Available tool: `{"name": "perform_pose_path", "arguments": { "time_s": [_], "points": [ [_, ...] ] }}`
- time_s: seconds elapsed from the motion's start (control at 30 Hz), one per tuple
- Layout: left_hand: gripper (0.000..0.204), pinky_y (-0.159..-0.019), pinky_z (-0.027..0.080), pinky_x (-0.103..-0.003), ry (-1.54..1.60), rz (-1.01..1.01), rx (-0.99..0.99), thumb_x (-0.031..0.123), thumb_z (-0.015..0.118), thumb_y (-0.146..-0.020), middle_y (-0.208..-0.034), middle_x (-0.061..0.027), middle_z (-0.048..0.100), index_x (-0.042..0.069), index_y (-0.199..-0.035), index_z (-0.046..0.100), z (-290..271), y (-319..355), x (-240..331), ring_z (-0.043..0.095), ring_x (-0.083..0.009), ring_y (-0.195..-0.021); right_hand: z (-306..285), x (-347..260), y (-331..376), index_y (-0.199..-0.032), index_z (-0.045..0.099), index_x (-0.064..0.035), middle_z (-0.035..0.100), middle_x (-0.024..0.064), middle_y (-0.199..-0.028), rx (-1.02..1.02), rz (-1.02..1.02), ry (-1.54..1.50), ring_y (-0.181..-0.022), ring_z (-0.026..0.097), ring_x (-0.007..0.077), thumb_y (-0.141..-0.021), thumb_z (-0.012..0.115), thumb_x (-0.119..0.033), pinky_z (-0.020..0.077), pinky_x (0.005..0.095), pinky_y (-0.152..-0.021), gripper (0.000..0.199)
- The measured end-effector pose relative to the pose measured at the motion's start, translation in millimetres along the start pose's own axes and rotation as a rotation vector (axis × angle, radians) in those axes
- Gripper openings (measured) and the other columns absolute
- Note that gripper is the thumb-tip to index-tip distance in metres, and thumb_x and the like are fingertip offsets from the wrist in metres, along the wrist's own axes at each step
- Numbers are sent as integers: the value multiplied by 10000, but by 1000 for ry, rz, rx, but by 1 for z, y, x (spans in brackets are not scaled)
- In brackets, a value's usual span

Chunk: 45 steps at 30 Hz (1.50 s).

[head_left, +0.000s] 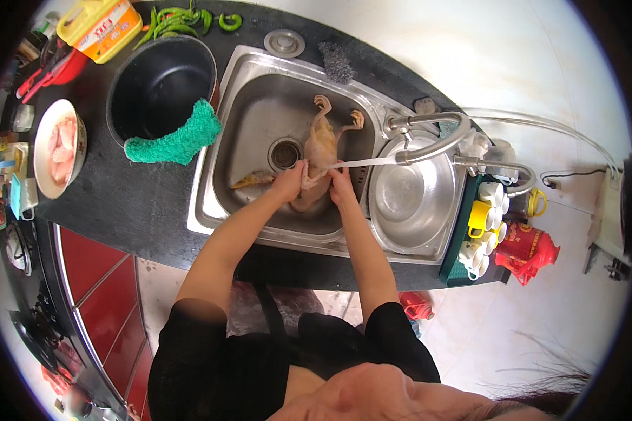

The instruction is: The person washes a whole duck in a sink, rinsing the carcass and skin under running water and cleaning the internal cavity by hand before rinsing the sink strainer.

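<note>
A plucked whole bird [321, 144] with its feet on lies in the left basin of the steel sink [249, 116], legs toward the far wall. My left hand [288, 184] is closed on its left side, by a wing. On the other side my right hand [341, 186] grips the body, its fingers partly hidden. Water from the curved faucet [435, 149] runs sideways onto the bird between my hands. Left of my left hand, a yellowish, beak-like end [249, 181] rests on the basin floor near the drain [285, 154]; its link to the body is hidden.
A steel bowl [404, 189] fills the right basin. Beside it stands a rack of mugs [481, 217] and a red thermos [530, 245]. Left of the sink are a black pot [161, 81] with a green cloth [179, 137], a bowl of meat [62, 144] and green peppers [179, 21].
</note>
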<state>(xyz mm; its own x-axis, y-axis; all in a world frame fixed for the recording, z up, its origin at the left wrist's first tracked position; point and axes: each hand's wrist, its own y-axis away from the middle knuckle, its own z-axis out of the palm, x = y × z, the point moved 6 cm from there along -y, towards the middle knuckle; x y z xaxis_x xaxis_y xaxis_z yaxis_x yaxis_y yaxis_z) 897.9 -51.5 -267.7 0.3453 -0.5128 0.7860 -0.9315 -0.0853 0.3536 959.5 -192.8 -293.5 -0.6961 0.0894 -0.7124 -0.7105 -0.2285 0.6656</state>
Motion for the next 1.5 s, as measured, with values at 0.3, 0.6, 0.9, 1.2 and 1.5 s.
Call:
{"name": "perform_pose_path", "arguments": {
  "time_s": [0.3,0.6,0.9,1.2,1.5],
  "points": [
    [284,-705,439,-427,-151,-83,-247,138,503,-748,-893,-206,571,27,-1003,443,-7,-10,-42,550,-359,-827,74,-48,39,-1173,356,-108,421,151,-1112,163,-786,1559,-1039,395,313,-583,670,-51,343,384,-859,670],
    [340,-716,458,-351,481,-304,12,206,670,-610,-843,-145,605,35,-888,574,15,-51,-79,580,-281,-802,30,-27,-23,-1015,477,-49,503,84,-899,22,-447,942,-779,489,160,-638,671,-101,417,274,-670,427],
    [156,-691,459,-387,147,-287,28,181,647,-658,-800,-153,603,52,-740,617,-7,-44,-43,576,-305,-779,15,-41,-34,-790,578,-40,546,31,-653,207,-407,1103,-591,511,115,-689,625,-133,428,263,-569,145],
    [131,-499,454,-300,587,-456,39,112,484,-777,-675,-123,599,-1,-751,544,18,-56,-96,564,-155,-539,4,-31,-28,-833,555,13,536,8,-653,78,-172,221,-532,481,88,-824,506,-97,402,181,-493,121],
    [223,-594,440,-285,605,-443,311,211,422,-852,-777,-97,574,3,-910,475,-4,-66,-81,549,-158,-659,12,-39,-25,-853,570,-36,545,14,-650,117,-605,915,-550,506,128,-734,585,-128,425,242,-543,151]
  ]
}}
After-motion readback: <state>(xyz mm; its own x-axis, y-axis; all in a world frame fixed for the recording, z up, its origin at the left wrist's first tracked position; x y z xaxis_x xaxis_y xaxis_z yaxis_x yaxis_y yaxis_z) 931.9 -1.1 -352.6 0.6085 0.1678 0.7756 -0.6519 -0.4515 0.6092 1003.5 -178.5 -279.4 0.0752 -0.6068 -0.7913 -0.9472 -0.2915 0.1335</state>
